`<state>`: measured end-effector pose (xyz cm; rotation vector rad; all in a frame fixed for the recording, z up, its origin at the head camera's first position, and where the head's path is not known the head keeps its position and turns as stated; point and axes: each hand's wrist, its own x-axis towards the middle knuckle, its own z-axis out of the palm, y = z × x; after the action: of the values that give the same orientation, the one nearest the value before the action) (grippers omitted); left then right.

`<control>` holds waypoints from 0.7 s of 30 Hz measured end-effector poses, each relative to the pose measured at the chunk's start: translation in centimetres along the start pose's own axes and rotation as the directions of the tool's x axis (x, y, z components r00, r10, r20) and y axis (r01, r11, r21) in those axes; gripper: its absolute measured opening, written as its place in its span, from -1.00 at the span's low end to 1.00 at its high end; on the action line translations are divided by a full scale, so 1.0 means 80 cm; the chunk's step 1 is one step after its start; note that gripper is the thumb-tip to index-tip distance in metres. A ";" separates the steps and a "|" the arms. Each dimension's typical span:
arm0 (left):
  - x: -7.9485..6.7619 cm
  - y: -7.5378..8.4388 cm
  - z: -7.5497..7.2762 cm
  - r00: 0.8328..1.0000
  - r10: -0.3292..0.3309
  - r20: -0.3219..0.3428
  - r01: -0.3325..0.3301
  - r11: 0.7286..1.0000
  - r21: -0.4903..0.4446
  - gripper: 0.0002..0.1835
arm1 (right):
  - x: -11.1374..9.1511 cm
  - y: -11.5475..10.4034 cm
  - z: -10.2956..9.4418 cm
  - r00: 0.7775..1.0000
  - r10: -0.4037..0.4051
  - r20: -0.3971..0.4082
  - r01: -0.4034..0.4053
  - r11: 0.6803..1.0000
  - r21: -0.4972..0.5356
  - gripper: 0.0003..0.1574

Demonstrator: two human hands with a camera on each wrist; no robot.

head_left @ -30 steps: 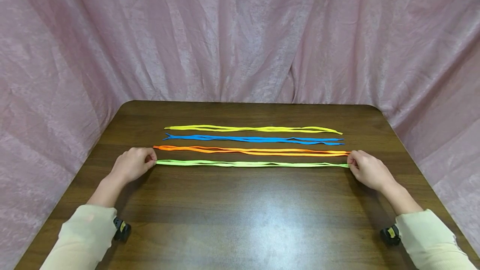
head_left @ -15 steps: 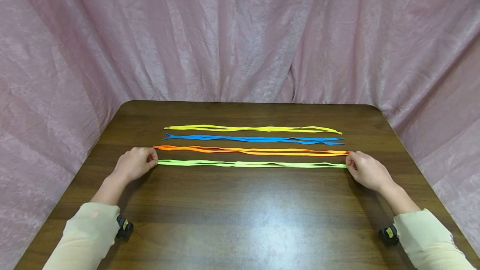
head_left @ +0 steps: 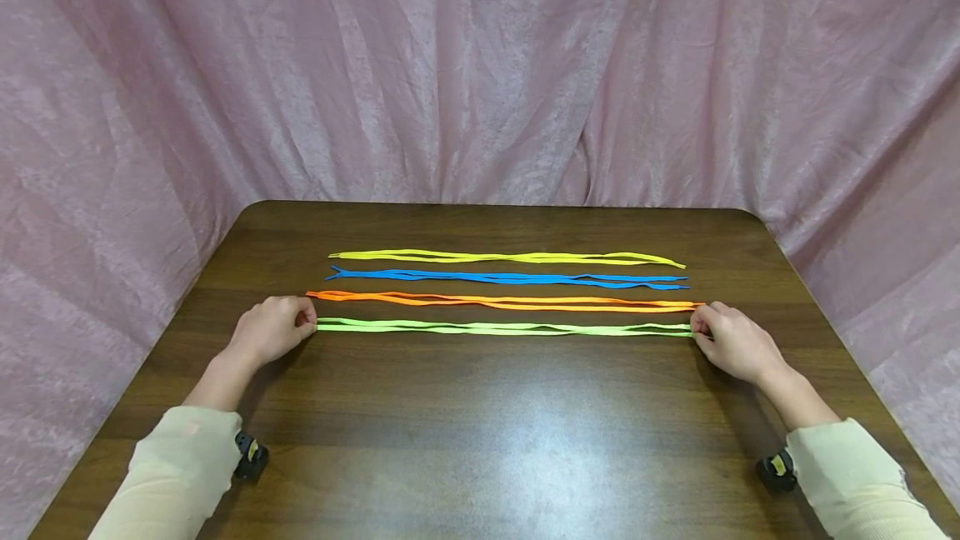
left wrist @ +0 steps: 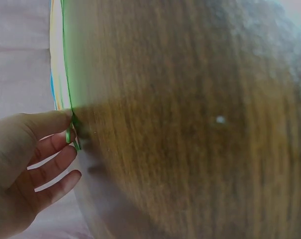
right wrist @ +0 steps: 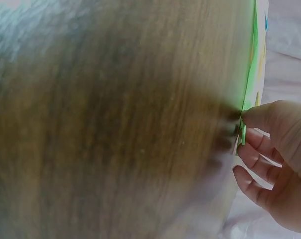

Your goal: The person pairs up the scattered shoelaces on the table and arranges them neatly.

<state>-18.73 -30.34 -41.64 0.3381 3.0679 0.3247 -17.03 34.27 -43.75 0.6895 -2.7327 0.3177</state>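
Observation:
A light green shoelace (head_left: 502, 329), its strands laid side by side, stretches across the brown table. At its left end, my left hand (head_left: 273, 329) pinches it between thumb and fingers; in the left wrist view the green lace tips (left wrist: 68, 135) poke out past the pinch. My right hand (head_left: 735, 342) pinches the opposite end, where short green ends (right wrist: 243, 137) stick out beneath the thumb in the right wrist view. Just beyond lies an orange shoelace (head_left: 502, 303), whose right tip reaches close to my right hand.
Farther back, a blue shoelace (head_left: 502, 278) and a yellow shoelace (head_left: 502, 257) lie roughly parallel to the others. The wooden table (head_left: 420, 407) has rounded back corners. Pink curtains (head_left: 480, 73) hang behind and beside it. Each wrist carries a small black camera.
My hands have shifted slightly toward each other, the left one rightward and the right one a little leftward. Both keep their pinch on the green shoelace, whose strands show slightly wider gaps.

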 end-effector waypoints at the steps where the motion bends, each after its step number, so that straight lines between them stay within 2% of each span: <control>1: 0.000 0.000 0.000 1.000 0.001 -0.004 -0.001 1.000 -0.001 -0.89 | 0.000 0.000 -0.001 1.000 -0.004 0.004 0.004 1.000 0.000 -0.69; 6: -0.001 -0.001 -0.001 1.000 -0.005 -0.025 0.006 1.000 0.008 -0.90 | 0.000 -0.004 -0.004 1.000 -0.020 0.017 0.019 1.000 0.015 -0.68; 15: -0.003 -0.003 -0.001 1.000 -0.016 -0.006 0.016 1.000 -0.004 -0.91 | 0.001 -0.005 -0.006 0.999 -0.040 0.036 0.039 0.999 0.031 -0.71; 21: -0.006 -0.003 -0.006 1.000 -0.015 -0.027 0.015 1.000 0.001 -0.93 | 0.000 -0.003 -0.005 0.998 -0.033 0.050 0.031 0.999 0.038 -0.73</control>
<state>-18.35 -30.75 -41.22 0.3136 3.0953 0.3290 -16.81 34.20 -43.31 0.7601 -2.7672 0.3485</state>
